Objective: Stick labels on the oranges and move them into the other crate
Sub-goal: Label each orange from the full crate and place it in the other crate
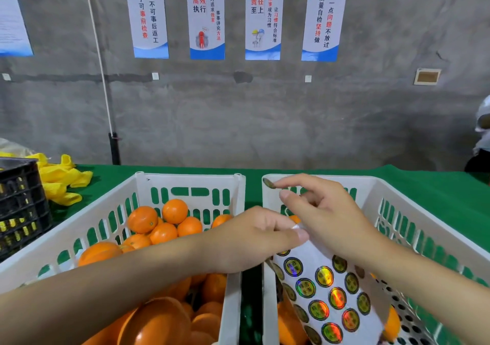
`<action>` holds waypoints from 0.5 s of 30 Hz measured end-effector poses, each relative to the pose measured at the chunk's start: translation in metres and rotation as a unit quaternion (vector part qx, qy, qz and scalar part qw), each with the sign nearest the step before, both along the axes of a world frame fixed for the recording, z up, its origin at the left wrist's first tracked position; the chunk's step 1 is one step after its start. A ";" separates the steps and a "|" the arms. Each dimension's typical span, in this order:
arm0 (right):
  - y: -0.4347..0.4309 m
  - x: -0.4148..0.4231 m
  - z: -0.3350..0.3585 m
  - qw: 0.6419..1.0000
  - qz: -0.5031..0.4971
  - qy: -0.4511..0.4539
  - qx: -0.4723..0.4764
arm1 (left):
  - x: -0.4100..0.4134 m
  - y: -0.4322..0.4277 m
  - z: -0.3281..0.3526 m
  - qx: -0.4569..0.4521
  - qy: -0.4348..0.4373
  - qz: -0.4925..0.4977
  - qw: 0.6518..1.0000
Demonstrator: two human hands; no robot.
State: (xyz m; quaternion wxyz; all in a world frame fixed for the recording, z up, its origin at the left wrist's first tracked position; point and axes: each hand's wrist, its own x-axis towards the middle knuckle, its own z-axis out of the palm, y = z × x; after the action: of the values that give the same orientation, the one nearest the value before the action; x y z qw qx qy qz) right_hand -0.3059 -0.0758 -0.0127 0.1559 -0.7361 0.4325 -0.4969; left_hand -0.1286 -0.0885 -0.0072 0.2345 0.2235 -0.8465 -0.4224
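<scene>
Step in hand: label peeled, not yet applied.
- Left hand point(252, 241): pinches the sheet point(328, 267) over the right crate point(371, 179).
- Right hand point(326, 220): fingers loosely spread, gripping nothing, with one label point(268, 182) stuck to its index tip.
- Oranges point(164, 228): heaped in the left crate point(185, 178).

Next, we judge: press the label onto an orange, then move it across.

Brightness: pretty even indoor light, nothing blown out, grey wall point(291, 121) looks kinda flat.
Light source: probably overhead, hard to pin down.
Shadows: soft and faint, darkest deep among the oranges point(156, 318).
Glare: rainbow glints on the sticker sheet point(331, 291), mild sheen on the fruit.
Blur: right hand point(326, 220) and left hand point(252, 241) slightly smeared at the fingertips; nearest oranges soft.
Distortion: wide-angle bend, posters point(205, 17) lean outward, table point(424, 193) edge curves.
</scene>
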 end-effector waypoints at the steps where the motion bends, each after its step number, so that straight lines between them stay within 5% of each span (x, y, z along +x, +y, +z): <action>1: -0.002 0.000 -0.001 1.000 0.006 -0.003 0.017 | 0.002 -0.001 0.003 -0.014 -0.014 -0.010 1.000; 4: -0.010 0.001 -0.006 0.998 -0.004 -0.045 0.047 | 0.010 -0.007 0.009 -0.046 -0.028 0.000 0.999; 9: -0.022 -0.006 -0.011 0.989 -0.029 -0.108 0.095 | 0.029 -0.051 0.006 -0.059 0.017 0.173 0.983; 11: -0.022 -0.008 -0.011 0.990 -0.030 -0.089 0.105 | 0.050 -0.073 0.000 -0.151 -0.088 0.219 0.960; 13: -0.020 -0.007 -0.011 0.993 -0.026 -0.052 0.103 | 0.072 -0.093 -0.009 -0.226 -0.295 0.227 0.900; 15: -0.019 -0.005 -0.012 0.994 -0.023 -0.021 0.103 | 0.085 -0.106 -0.022 -0.178 -0.469 0.194 0.843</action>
State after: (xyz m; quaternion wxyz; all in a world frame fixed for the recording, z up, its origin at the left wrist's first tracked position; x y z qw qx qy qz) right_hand -0.3112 -0.0945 -0.0248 0.2287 -0.6956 0.4945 -0.4684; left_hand -0.0433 -0.1949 -0.0295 -0.0776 0.5089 -0.8555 -0.0554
